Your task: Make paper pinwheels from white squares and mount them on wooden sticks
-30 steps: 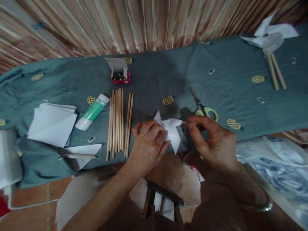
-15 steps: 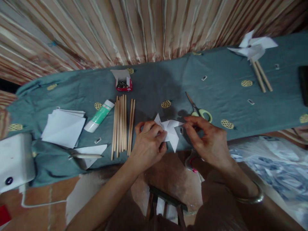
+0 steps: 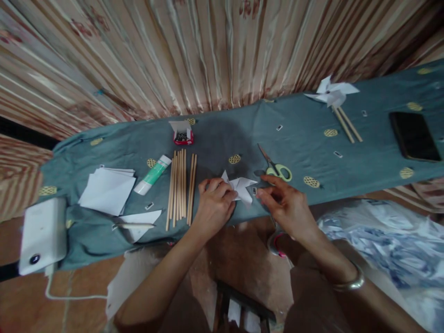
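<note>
Near the front edge of the cloth-covered table, my left hand (image 3: 215,203) has its fingers curled over a white folded-paper pinwheel (image 3: 243,187), holding it by its left side. Its pointed blades stick out to the right, and my palm hides the rest. Just right of the pinwheel is my right hand (image 3: 286,206), thumb and forefinger apart, with nothing visible between them. Green-handled scissors (image 3: 277,169) lie right behind that hand. Left of my left hand are several wooden sticks (image 3: 178,189) and a small red-and-white box (image 3: 183,136) of dark metal pins.
A green-and-white glue tube (image 3: 152,175), stacked white paper (image 3: 107,190) and a pen (image 3: 135,225) on a paper piece lie left. A white device (image 3: 43,236) with a cable stands far left. At right are a finished pinwheel (image 3: 333,92), a black phone (image 3: 415,136) and a plastic bag (image 3: 381,236).
My right hand has let go of a blade tip and drawn slightly away from the pinwheel. My left hand still holds the paper. The camera view has shifted, bringing the phone fully in.
</note>
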Demonstrator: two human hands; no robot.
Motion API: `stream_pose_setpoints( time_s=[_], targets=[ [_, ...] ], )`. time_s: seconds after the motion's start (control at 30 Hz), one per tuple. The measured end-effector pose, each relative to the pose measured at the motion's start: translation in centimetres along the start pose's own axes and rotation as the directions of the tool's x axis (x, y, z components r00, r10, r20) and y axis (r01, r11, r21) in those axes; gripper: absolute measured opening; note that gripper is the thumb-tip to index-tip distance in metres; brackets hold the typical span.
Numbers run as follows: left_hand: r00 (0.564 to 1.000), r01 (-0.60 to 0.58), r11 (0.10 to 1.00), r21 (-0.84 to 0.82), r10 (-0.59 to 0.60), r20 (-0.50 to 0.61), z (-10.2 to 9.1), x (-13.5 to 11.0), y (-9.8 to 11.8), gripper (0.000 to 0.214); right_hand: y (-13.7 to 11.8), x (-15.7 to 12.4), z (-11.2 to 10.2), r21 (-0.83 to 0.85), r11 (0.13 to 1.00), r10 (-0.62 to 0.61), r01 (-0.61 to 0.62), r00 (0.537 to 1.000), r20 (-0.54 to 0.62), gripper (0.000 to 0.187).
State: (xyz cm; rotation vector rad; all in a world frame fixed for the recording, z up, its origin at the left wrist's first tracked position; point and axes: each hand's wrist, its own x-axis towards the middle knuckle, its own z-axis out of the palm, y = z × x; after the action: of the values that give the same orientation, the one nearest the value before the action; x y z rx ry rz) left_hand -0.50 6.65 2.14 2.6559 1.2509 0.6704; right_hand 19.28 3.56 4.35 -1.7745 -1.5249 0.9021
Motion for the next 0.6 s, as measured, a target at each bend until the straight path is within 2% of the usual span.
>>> stream_pose_setpoints(
  time_s=[0.13,0.27,0.37,0.47,0.6],
  targets=[
    [1.000,0.007,1.000,-0.019,-0.008,-0.009,0.3,0.3,-0.2,0.011,0.1,-0.1,0.2,0.034,0.999,0.036,-0.035,0.999,-0.008,0.040],
    [0.999,0.038,0.998,-0.052,-0.038,-0.005,0.5,0.4,-0.2,0.012,0.0,-0.6,0.8,0.285,0.951,0.108,-0.119,0.993,0.054,0.044],
    [0.997,0.069,0.995,-0.079,-0.070,-0.020,0.1,0.5,-0.1,0.011,-0.5,-1.1,1.2,0.495,0.838,0.180,-0.231,0.972,0.149,0.055],
    [0.994,0.085,0.993,-0.088,-0.091,-0.065,-0.7,0.4,0.0,0.010,-1.2,-1.6,1.1,0.622,0.708,0.254,-0.335,0.942,0.219,0.064],
    [0.988,0.016,0.999,-0.051,-0.023,-0.155,-2.5,-0.3,0.8,0.008,-1.8,-2.3,0.9,0.717,0.547,0.330,-0.433,0.898,0.291,0.054]
  ],
)
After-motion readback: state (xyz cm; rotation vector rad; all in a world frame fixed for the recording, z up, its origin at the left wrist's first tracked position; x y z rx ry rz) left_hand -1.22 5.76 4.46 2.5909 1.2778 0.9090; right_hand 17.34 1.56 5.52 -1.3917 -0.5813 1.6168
